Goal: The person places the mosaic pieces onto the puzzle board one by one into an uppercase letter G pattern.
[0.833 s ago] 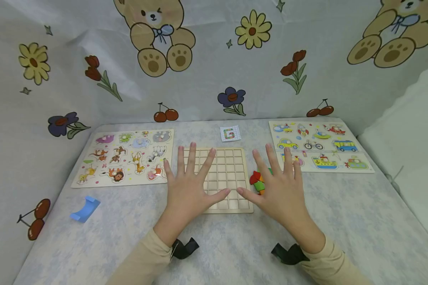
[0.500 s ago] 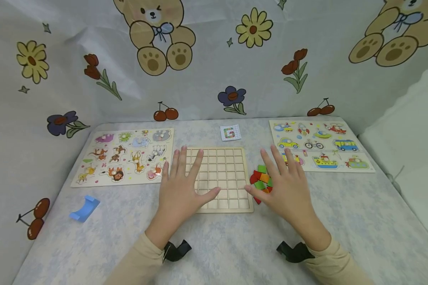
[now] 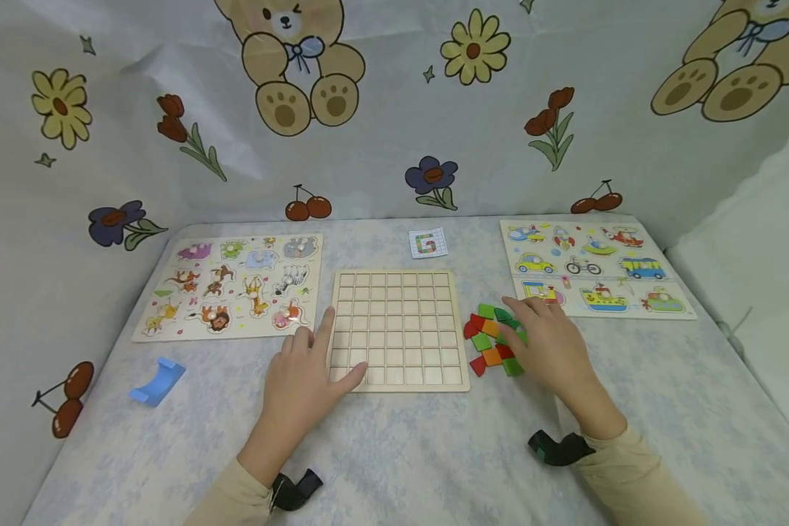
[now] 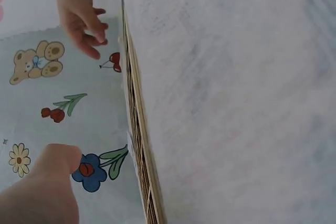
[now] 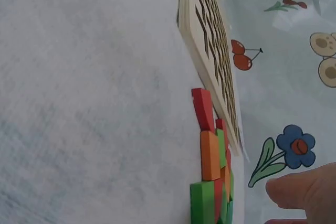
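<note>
A wooden board with a square grid [image 3: 397, 329] lies flat on the table. My left hand [image 3: 299, 383] is at its left edge, index finger stretched along the rim and thumb over the lower left corner. To the right of the board is a cluster of small red, orange and green blocks [image 3: 491, 354]. Over the cluster's right side hovers my right hand [image 3: 552, 351], its fingers slightly bent and nothing visibly pinched; it hides some blocks. The right wrist view shows the blocks side-on, an orange one [image 5: 210, 156] among them, with my thumb [image 5: 302, 190] above the table at right.
A small card with a coloured G-shaped pattern [image 3: 427, 243] lies behind the board. An animal puzzle board [image 3: 230, 288] is at back left, a vehicle puzzle board [image 3: 598, 269] at back right. A blue curved piece [image 3: 158, 382] sits at left.
Both hands, earlier spread over the board and blocks, have moved apart. The left has drawn back to the board's left edge; the right has shifted right, its fingers closing in over the blocks.
</note>
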`<state>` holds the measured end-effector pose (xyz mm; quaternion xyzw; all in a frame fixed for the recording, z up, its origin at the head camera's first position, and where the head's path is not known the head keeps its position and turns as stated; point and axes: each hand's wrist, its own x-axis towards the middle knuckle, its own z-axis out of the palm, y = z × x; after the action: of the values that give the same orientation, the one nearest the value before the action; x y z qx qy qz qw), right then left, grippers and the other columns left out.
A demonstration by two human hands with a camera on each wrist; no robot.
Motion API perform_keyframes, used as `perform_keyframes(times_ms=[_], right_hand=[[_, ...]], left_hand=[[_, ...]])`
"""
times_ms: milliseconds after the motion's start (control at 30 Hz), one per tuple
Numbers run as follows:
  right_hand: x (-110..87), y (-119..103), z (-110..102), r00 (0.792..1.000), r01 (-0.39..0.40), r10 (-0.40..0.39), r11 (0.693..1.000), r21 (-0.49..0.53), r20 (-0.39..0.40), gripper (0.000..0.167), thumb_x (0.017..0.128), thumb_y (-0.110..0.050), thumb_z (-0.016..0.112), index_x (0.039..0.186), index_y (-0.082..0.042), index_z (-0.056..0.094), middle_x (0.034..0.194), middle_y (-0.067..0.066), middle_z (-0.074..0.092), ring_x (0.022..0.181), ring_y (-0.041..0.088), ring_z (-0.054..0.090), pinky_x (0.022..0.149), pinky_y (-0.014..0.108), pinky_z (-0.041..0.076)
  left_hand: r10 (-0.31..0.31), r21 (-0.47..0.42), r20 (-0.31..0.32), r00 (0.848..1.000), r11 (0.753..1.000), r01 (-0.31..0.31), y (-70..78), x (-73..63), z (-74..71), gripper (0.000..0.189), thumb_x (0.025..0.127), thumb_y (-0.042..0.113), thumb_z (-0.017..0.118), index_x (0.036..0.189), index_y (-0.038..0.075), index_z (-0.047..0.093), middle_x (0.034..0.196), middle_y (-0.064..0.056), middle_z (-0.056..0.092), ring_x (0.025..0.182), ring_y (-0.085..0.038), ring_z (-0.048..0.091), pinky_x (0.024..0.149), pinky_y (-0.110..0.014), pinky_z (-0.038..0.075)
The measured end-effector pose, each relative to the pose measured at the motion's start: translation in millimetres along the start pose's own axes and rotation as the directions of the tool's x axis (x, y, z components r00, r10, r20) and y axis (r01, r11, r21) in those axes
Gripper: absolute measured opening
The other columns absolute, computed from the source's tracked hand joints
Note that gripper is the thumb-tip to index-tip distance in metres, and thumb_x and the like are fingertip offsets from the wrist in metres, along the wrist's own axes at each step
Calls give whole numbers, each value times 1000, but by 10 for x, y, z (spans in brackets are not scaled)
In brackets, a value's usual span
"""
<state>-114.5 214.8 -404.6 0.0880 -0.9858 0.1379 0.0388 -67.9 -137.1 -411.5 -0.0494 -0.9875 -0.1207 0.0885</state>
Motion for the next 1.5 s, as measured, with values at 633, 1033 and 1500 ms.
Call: perform_keyframes(times_ms=[633, 1033, 1500], right_hand=[[187, 162, 144, 984, -73, 70, 997, 15, 162, 46, 95, -29, 65, 136, -9, 60, 109, 14, 61, 88, 27, 56, 65, 37, 49], [253, 192, 221, 984, -106, 92, 991, 88, 152, 40, 96, -29, 65, 130, -8, 63, 116, 13, 58, 94, 27, 58, 77, 43, 51], [295, 202, 219, 981, -110, 80, 980, 165, 175, 26, 96, -22, 65, 117, -8, 61, 109, 13, 60, 94, 28, 55, 82, 47, 50]], left_hand=[[-8, 29, 193, 981, 1000, 2, -170, -59, 296, 131, 63, 93, 57, 160, 14, 19, 88, -5, 48, 68, -18, 40, 52, -27, 30], [63, 65, 127, 990, 995, -72, -193, -56, 394, 135, 63, 93, 56, 157, 1, 23, 108, -8, 59, 84, -21, 51, 65, -33, 42], [65, 86, 132, 989, 993, -77, -199, -44, 412, 134, 63, 93, 55, 157, 3, 24, 103, -6, 55, 77, -18, 43, 61, -29, 34]])
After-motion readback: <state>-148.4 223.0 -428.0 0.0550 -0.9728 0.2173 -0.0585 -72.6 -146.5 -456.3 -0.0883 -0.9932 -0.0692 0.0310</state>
